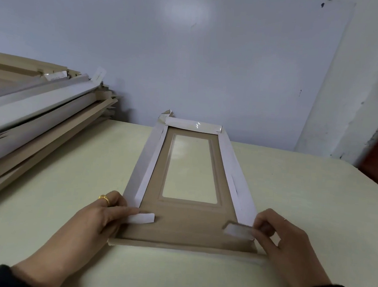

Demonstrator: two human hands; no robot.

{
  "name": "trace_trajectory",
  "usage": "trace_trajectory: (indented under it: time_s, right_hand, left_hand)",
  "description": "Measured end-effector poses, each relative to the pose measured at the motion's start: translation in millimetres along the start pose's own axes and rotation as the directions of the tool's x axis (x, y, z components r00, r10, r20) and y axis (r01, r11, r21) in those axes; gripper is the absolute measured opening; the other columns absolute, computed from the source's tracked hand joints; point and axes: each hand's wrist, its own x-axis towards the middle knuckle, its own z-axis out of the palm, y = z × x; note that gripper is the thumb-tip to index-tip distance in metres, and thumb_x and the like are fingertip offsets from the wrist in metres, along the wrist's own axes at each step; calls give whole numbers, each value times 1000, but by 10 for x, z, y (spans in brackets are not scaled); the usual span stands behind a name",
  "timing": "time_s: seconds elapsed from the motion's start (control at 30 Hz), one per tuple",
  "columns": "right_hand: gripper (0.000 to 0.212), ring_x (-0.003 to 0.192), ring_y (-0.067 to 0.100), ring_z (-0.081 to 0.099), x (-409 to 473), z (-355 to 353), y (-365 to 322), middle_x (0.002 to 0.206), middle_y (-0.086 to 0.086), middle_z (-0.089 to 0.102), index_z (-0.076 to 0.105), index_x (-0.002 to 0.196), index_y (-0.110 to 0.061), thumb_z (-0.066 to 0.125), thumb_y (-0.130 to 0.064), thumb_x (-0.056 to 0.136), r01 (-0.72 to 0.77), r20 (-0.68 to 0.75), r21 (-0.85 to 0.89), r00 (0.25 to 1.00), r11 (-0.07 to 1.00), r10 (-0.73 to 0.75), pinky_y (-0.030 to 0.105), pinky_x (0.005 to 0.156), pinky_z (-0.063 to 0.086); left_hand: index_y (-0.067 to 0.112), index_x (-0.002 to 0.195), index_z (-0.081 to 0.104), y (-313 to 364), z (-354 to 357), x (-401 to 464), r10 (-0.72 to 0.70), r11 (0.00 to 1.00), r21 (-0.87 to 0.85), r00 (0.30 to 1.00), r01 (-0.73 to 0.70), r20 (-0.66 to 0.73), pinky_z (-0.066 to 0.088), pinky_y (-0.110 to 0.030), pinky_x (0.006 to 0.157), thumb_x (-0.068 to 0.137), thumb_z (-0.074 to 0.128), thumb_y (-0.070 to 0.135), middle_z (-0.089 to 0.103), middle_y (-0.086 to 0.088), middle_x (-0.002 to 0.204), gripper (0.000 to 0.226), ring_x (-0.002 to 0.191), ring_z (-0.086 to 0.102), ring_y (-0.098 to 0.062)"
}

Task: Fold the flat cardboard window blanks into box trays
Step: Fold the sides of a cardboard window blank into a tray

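Cardboard blank [185,231]: brown, lay lengthwise on the pale table [67,179], its clear window [191,168] in the middle; white-faced side flaps were folded inward along both long edges and the far end.
Left hand [100,218]: ringed, fingers curled, pinched the near-left white corner tab [142,218] against the panel.
Right hand [286,239]: fingers curled, pinched the near-right corner tab [237,231]; detail blurred.
Stack of blanks [34,108]: piled at the table's left, against the wall.
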Motion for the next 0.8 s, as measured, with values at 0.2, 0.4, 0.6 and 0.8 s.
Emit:
trace_trajectory:
  time_s: [0.2, 0.4, 0.6, 0.8]
  right_hand:
    - [61, 79, -3, 53, -12, -38, -7, 81, -20, 59, 56, 73, -39, 50, 22, 73, -25, 161, 15, 987, 1000, 22, 4, 64, 37]
    - [80, 112, -3, 33, -33, -167, 114, 117, -19, 42, 33, 118, -46, 44, 13, 64, -61, 489, -5, 870, 998, 55, 10, 90, 33]
    - [56, 98, -3, 42, -10, -97, -11, 118, -47, 29, 48, 94, -56, 76, -14, 70, 4, 332, -41, 943, 999, 10, 2, 77, 33]
    - [50, 72, -2, 52, -14, -52, 31, 83, -25, 60, 52, 95, -51, 72, -10, 74, -54, 224, 0, 973, 999, 53, 6, 64, 37]
  left_hand:
    - [27, 109, 69, -18, 10, -5, -2, 1000, -28, 1000, 2, 20, 37, -3, 68, 76, 45, -25, 52, 7, 85, 67, 81, 49, 3]
    - [55, 123, 46, -68, -45, -35, -71, 972, -209, 983, 106, 169, 37, -4, 75, 70, 38, -26, 46, 24, 107, 97, 99, 48, 1]
    - [68, 118, 29, -82, -87, -44, -78, 946, -291, 974, 140, 215, 39, -6, 73, 77, 54, -15, 45, 26, 113, 97, 100, 50, 0]
    - [54, 117, 55, -94, -91, -41, -77, 923, -348, 967, 162, 244, 37, -4, 83, 74, 59, -17, 49, 18, 117, 83, 106, 50, 4]
